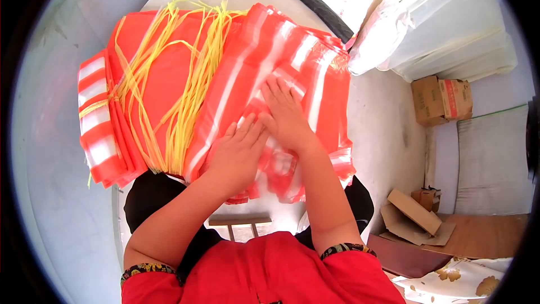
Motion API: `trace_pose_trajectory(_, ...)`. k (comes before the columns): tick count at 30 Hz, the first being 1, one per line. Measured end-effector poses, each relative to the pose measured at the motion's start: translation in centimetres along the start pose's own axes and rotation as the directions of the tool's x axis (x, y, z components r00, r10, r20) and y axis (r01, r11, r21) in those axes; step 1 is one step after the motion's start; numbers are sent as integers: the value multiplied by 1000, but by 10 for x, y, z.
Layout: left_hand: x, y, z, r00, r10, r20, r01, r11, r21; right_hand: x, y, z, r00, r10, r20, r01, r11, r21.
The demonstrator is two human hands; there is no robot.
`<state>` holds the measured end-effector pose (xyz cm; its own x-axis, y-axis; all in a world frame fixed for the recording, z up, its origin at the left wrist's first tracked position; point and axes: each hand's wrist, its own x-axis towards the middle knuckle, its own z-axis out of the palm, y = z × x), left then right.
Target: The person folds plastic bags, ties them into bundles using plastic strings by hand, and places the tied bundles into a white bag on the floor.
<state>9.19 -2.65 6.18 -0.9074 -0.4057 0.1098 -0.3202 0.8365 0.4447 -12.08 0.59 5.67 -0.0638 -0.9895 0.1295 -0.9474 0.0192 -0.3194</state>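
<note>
Red-and-white striped plastic bags lie in a loose stack in front of me, their lower ends crumpled. My left hand rests flat on the lower part of the stack, fingers stretched out. Just beyond it, my right hand also lies flat on the bags, fingers extended toward the far side. The two hands meet near the left fingertips. Left of the stack, yellow plastic strips spread over plain red plastic. Farther left is a folded striped bundle with a yellow strip around it.
A dark long bar-shaped object and a white plastic bag lie past the stack. Cardboard boxes stand on the right, with an opened carton nearer me. A wooden stool-like frame shows below the bags.
</note>
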Motion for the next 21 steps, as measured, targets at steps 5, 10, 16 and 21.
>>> trace_pose_trajectory(5,-1,-3,2,1000,6,-4,-6,1000,6,22,11,-4,989,145,40,-141,986,-93)
trace_pose_trajectory(10,-4,-4,3,1000,19,-15,-19,1000,8,37,27,-1,991,123,-46,-126,989,-82)
trace_pose_trajectory(16,-4,-3,5,1000,13,-29,-13,1000,-12,26,16,-16,923,366,-119,-373,927,-44)
trace_pose_trajectory(21,-5,0,7,999,-1,-46,0,1000,-27,-50,-38,-12,900,414,-136,-328,850,413)
